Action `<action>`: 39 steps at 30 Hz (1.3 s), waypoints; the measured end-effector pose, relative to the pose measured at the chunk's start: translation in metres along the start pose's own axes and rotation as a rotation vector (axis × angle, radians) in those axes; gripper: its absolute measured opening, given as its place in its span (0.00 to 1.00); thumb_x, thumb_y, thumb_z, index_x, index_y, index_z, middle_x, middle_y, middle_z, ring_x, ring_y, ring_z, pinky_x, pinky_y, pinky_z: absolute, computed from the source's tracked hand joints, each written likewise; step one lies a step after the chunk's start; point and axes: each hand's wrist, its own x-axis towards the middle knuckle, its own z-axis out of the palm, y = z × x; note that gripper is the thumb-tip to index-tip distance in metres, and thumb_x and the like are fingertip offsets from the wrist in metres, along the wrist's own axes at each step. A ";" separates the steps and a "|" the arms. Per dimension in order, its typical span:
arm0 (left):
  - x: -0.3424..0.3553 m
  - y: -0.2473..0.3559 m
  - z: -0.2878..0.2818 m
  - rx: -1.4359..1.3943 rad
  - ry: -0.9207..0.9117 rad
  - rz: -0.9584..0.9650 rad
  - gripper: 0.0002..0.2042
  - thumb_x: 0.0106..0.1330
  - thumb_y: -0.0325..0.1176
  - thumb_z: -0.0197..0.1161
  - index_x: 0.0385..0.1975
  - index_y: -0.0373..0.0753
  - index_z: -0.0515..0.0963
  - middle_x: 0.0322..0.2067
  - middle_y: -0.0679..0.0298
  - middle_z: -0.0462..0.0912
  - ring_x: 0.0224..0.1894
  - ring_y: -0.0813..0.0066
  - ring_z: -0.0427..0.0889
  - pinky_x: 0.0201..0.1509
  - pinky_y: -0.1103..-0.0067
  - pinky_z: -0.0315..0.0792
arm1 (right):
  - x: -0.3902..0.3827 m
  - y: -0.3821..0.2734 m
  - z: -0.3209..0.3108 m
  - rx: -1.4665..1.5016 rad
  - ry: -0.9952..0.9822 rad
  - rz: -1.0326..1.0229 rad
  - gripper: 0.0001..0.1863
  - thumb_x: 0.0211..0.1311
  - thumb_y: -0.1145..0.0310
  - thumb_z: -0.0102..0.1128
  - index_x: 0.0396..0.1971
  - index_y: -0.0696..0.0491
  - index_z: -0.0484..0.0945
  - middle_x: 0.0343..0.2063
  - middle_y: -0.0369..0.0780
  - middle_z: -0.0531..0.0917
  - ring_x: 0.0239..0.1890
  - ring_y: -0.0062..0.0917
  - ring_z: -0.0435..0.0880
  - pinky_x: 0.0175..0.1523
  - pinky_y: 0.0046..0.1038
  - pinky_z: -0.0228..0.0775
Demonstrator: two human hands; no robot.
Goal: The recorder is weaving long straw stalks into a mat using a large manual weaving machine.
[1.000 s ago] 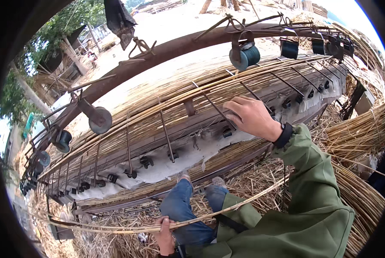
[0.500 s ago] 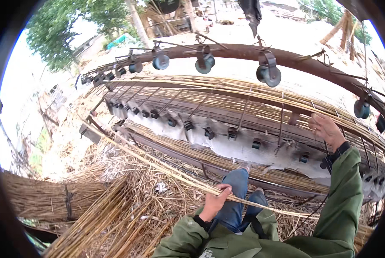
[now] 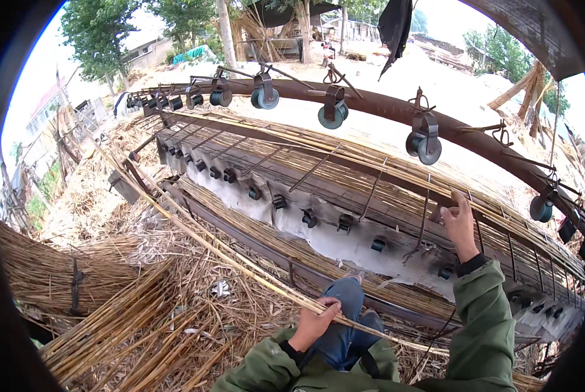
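Observation:
My left hand [image 3: 315, 321] is closed round several long, thin reed stalks [image 3: 240, 261], held low in front of my knees. The stalks run from the far left, through my grip, to a thin end at the lower right. My right hand [image 3: 461, 230] is raised at the near edge of a long metal rack, its thumb and forefinger apart and nothing visible in them. Close by its fingertips lie more long reeds [image 3: 384, 160] along the top of the rack, across thin metal rods [image 3: 424, 212].
Pulley wheels [image 3: 425, 138] hang from a curved brown pipe [image 3: 371, 108] above the rack. Dark spools [image 3: 308, 217] line its whitish side. Loose straw [image 3: 194, 294] covers the ground, with a tied reed bundle [image 3: 37, 274] at the left and loose reeds [image 3: 119, 320] beside it.
My right hand has moved left along the rack, its fingers now lifted from the reeds. My left hand still grips its stalks. The whole view has shifted slightly.

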 end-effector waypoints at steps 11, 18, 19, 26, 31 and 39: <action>-0.003 -0.007 -0.016 -0.001 -0.062 -0.028 0.09 0.60 0.28 0.60 0.35 0.28 0.75 0.27 0.62 0.79 0.30 0.79 0.78 0.35 0.83 0.73 | 0.040 0.023 0.022 -0.561 -0.030 -0.095 0.26 0.47 0.70 0.61 0.48 0.58 0.67 0.47 0.48 0.69 0.47 0.43 0.72 0.48 0.37 0.67; 0.007 0.000 -0.003 -0.037 -0.136 -0.138 0.09 0.60 0.27 0.58 0.35 0.27 0.73 0.26 0.59 0.79 0.29 0.76 0.79 0.35 0.81 0.73 | -0.007 0.005 -0.025 -0.525 -0.017 -0.131 0.24 0.46 0.68 0.62 0.45 0.57 0.67 0.43 0.46 0.69 0.42 0.42 0.73 0.45 0.39 0.67; 0.009 0.000 0.004 -0.032 -0.126 -0.152 0.09 0.60 0.28 0.58 0.35 0.28 0.74 0.26 0.61 0.78 0.29 0.78 0.78 0.34 0.82 0.72 | -0.015 0.004 -0.037 -0.534 -0.025 -0.069 0.24 0.46 0.68 0.62 0.45 0.57 0.67 0.44 0.46 0.68 0.41 0.43 0.73 0.44 0.39 0.67; -0.010 0.043 -0.011 0.382 -0.092 -0.191 0.15 0.63 0.40 0.54 0.38 0.33 0.72 0.25 0.61 0.71 0.26 0.73 0.68 0.30 0.74 0.62 | 0.014 -0.003 0.005 -0.427 -0.091 -0.215 0.25 0.46 0.71 0.59 0.44 0.61 0.62 0.40 0.51 0.66 0.45 0.44 0.71 0.49 0.35 0.67; -0.011 0.031 0.003 0.528 -0.134 -0.029 0.14 0.63 0.40 0.54 0.38 0.33 0.72 0.25 0.60 0.72 0.27 0.71 0.68 0.30 0.73 0.62 | 0.003 0.013 -0.018 -0.403 -0.047 -0.171 0.21 0.42 0.77 0.56 0.39 0.64 0.64 0.38 0.50 0.66 0.40 0.43 0.73 0.44 0.36 0.69; -0.002 0.011 -0.024 0.833 -0.219 0.519 0.14 0.63 0.39 0.53 0.38 0.33 0.73 0.26 0.59 0.72 0.27 0.69 0.69 0.30 0.72 0.62 | -0.004 0.013 -0.025 -0.430 0.041 -0.175 0.16 0.41 0.76 0.56 0.33 0.62 0.67 0.35 0.48 0.68 0.31 0.40 0.77 0.35 0.35 0.71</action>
